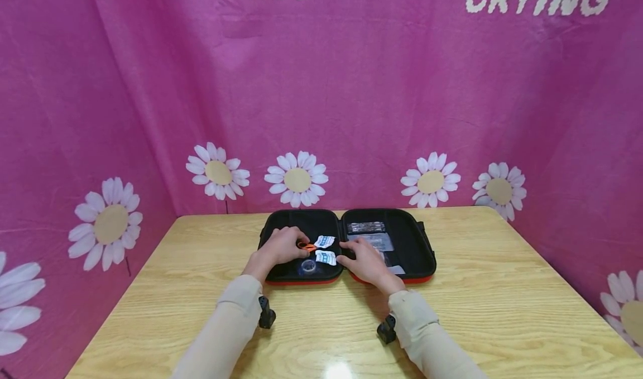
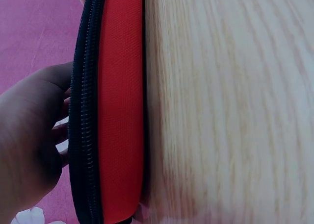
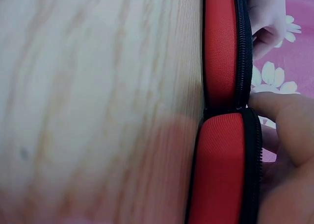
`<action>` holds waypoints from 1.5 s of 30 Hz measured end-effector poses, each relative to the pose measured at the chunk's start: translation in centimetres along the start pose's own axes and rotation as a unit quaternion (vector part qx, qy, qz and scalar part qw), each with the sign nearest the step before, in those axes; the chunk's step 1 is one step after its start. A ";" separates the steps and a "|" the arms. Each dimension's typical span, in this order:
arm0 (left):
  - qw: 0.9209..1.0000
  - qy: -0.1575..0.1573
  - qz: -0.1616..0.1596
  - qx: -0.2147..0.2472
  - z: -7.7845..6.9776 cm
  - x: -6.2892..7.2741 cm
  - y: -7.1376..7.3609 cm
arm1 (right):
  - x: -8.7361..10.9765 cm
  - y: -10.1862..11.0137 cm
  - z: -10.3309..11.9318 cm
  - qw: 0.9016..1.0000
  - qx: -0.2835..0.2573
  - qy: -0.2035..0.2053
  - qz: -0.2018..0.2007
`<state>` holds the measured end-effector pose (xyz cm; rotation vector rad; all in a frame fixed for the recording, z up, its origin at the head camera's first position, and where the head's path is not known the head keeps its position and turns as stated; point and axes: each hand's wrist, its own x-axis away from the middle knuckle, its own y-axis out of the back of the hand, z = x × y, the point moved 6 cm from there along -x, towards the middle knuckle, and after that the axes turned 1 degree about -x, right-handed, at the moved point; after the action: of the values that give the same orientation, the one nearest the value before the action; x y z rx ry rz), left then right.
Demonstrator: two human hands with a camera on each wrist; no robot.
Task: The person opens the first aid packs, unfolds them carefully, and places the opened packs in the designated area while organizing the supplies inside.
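Note:
A black zip case with red sides (image 1: 301, 282) lies unfolded on the table, its two halves side by side. My left hand (image 1: 284, 245) reaches into the left half and pinches orange-handled scissors (image 1: 308, 247) between thumb and fingers. Two small white packets with blue print, one upper (image 1: 324, 241) and one lower (image 1: 326, 257), lie right of the scissors. A clear tape roll (image 1: 308, 265) sits below them. My right hand (image 1: 369, 263) is over the case's middle, its loosely bent fingertips near the hinge and the packets. The case wall hides most fingertips in both wrist views.
In the right half are a pack of thin dark items (image 1: 366, 227), a clear plastic bag (image 1: 372, 241) and a small pale piece (image 1: 397, 269). The wooden table (image 1: 502, 289) meets a pink flowered curtain (image 1: 351, 116) behind and at both sides.

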<state>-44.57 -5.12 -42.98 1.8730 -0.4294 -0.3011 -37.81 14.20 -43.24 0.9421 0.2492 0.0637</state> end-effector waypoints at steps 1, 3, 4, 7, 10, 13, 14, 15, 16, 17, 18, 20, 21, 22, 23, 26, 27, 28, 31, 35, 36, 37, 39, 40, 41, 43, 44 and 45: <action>1.000 0.003 -0.005 0.003 0.1 0.1 0.1 | 0.0 0.0 0.0 1.000 0.000 -0.001 0.001; 1.000 0.003 -0.013 0.012 0.2 0.2 0.3 | 0.0 0.0 0.0 1.000 -0.002 -0.003 0.002; 1.000 0.004 -0.017 0.018 0.3 0.4 0.3 | 0.0 0.0 0.0 1.000 -0.002 -0.003 0.000; 0.999 -0.003 -0.035 0.038 0.7 0.7 0.6 | 0.0 0.0 0.1 1.000 0.000 -0.002 -0.002; 0.997 -0.015 -0.057 0.058 1.2 1.2 0.9 | 0.0 0.1 0.2 1.000 0.003 0.003 -0.004; 0.994 -0.028 -0.078 0.073 1.7 1.8 1.2 | 0.0 0.2 0.3 1.000 0.003 0.005 -0.004; 0.993 -0.030 -0.083 0.082 1.9 2.0 1.4 | 0.0 0.2 0.3 1.000 0.004 0.007 -0.005; 0.992 -0.033 -0.089 0.087 2.1 2.1 1.6 | 0.0 0.2 0.3 1.000 0.006 0.008 -0.006; 0.991 -0.032 -0.093 0.091 2.3 2.3 1.7 | 0.1 0.3 0.3 1.000 0.006 0.007 -0.005; 0.990 -0.031 -0.095 0.096 2.4 2.4 1.9 | 0.1 0.3 0.3 1.000 0.005 0.007 -0.004; 0.990 -0.030 -0.096 0.100 2.6 2.5 2.0 | 0.1 0.3 0.3 1.000 0.005 0.007 -0.005; 0.989 -0.023 -0.096 0.107 2.9 2.8 2.4 | 0.1 0.3 0.3 1.000 0.005 0.008 -0.006; 0.989 -0.020 -0.097 0.106 3.0 2.9 2.6 | 0.1 0.3 0.3 1.000 0.003 0.006 -0.004; 0.989 -0.013 -0.096 0.108 3.2 3.0 2.7 | 0.1 0.3 0.3 1.000 0.002 0.005 -0.003; 0.990 -0.010 -0.093 0.107 3.4 3.1 2.9 | 0.1 0.2 0.3 1.000 0.001 0.005 -0.003; 0.992 0.002 -0.084 0.089 3.9 3.5 3.4 | 0.2 0.2 0.3 1.000 0.004 0.004 -0.005; 0.993 0.004 -0.080 0.082 4.1 3.6 3.5 | 0.1 0.2 0.3 1.000 0.004 0.003 -0.005; 0.994 0.005 -0.076 0.076 4.3 3.7 3.6 | 0.1 0.2 0.2 1.000 0.005 0.004 -0.007; 0.996 0.005 -0.068 0.060 5.0 4.1 3.9 | 0.1 0.2 0.2 1.000 0.008 0.003 -0.008; 0.996 0.000 -0.069 0.054 5.8 4.7 4.3 | 0.1 0.2 0.2 1.000 0.011 0.006 -0.010; 0.996 0.001 -0.070 0.054 5.9 4.8 4.4 | 0.2 0.2 0.2 1.000 0.011 0.006 -0.010; 0.996 0.000 -0.072 0.052 6.0 4.9 4.5 | 0.2 0.3 0.2 1.000 0.011 0.006 -0.010; 0.996 0.001 -0.074 0.049 6.1 5.2 4.7 | 0.2 0.3 0.2 1.000 0.012 0.007 -0.009; 0.996 0.003 -0.075 0.046 6.2 5.3 4.8 | 0.2 0.3 0.3 1.000 0.011 0.006 -0.008; 0.996 0.006 -0.077 0.042 6.2 5.4 4.9 | 0.2 0.3 0.3 1.000 0.010 0.006 -0.007; 0.996 0.014 -0.082 0.032 6.4 5.6 5.1 | 0.2 0.3 0.3 1.000 0.008 0.004 -0.006; 0.996 0.018 -0.084 0.029 6.4 5.7 5.2 | 0.2 0.2 0.3 1.000 0.007 0.003 -0.005; 0.996 0.020 -0.086 0.024 6.5 5.8 5.2 | 0.2 0.2 0.3 1.000 0.006 0.003 -0.005</action>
<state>-42.80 -14.72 -40.19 1.9631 -0.2488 -0.3706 -37.55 14.09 -42.92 0.9535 0.2599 0.0552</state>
